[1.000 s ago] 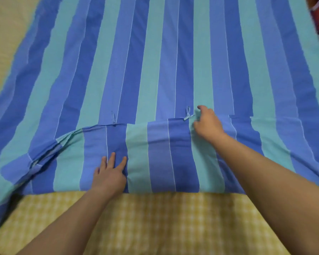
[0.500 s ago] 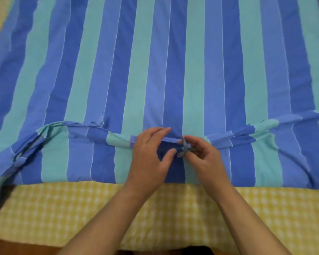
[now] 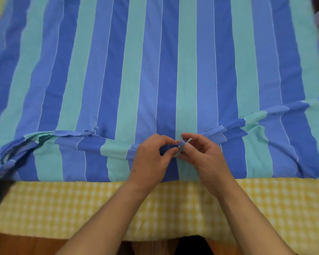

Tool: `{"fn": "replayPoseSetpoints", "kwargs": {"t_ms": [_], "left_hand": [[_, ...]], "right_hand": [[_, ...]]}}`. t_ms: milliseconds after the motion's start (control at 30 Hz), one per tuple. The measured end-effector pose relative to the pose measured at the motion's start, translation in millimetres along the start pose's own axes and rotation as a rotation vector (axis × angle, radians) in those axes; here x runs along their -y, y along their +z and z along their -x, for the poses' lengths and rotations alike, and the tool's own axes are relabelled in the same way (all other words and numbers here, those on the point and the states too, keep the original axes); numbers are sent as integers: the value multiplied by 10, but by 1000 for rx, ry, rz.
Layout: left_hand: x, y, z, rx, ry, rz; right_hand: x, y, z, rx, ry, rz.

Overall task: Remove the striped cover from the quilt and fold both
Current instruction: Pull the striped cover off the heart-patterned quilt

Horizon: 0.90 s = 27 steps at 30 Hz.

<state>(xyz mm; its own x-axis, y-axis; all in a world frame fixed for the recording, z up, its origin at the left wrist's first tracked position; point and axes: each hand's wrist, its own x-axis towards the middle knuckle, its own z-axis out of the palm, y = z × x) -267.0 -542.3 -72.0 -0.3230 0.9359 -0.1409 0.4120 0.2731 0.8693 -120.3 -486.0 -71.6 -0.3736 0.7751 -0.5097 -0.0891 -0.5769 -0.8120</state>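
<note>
From the head view, the striped cotton quilt cover [image 3: 155, 61], banded in dark blue, mid blue and pale teal with thin white lines between some bands, lies spread flat over nearly the whole upper part of the picture, on a bed dressed in a yellow-and-white checked sheet [image 3: 173, 208]; its stripes run lengthwise away from the person, fanning slightly toward the far corners, so the long axis points straight ahead, while the near hem runs left to right just above the bare strip of checked sheet. Close to that hem a flap of the same striped cloth [image 3: 72, 157] overlaps the main panel along an opening edge that crosses the picture, rumpled and gaping at the left end and rising toward the right. On this edge a small blue fabric tie [image 3: 94, 128] sits knotted left of centre, and a second blue and pale tie [image 3: 182, 144] stands at the middle, between the two hands. The left hand [image 3: 151, 159] has its fingers curled, thumb and forefinger pinching the cloth at the tie; the right hand [image 3: 204, 153] is likewise curled, its fingertips pinching the tie's loose ends from the other side, the two hands nearly touching. Both bare forearms reach up from the bottom edge over a wooden bed frame [image 3: 26, 243]
</note>
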Motion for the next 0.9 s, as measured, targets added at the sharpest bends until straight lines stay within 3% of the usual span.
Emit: {"fn": "replayPoseSetpoints", "kwargs": {"t_ms": [233,333,433,533,600,733,900], "left_hand": [[-105,-126,19,122,139,-145],[-84,-130,26,242,118,-159],[-20,-93,126,331,11,-73],[115,-69,299,402,-115,1],[167,-74,381,353,-254,198],[132,-135,355,207,-445,456],[50,-169,334,201,-430,478]], "right_hand": [[327,-162,75,114,22,351],[270,-127,82,-58,-140,563],[174,21,24,-124,-159,694],[366,-2,-215,-369,-189,543],[544,-58,-385,-457,-165,433],[504,10,-412,-214,14,543],[290,-48,-1,-81,80,622]]}}
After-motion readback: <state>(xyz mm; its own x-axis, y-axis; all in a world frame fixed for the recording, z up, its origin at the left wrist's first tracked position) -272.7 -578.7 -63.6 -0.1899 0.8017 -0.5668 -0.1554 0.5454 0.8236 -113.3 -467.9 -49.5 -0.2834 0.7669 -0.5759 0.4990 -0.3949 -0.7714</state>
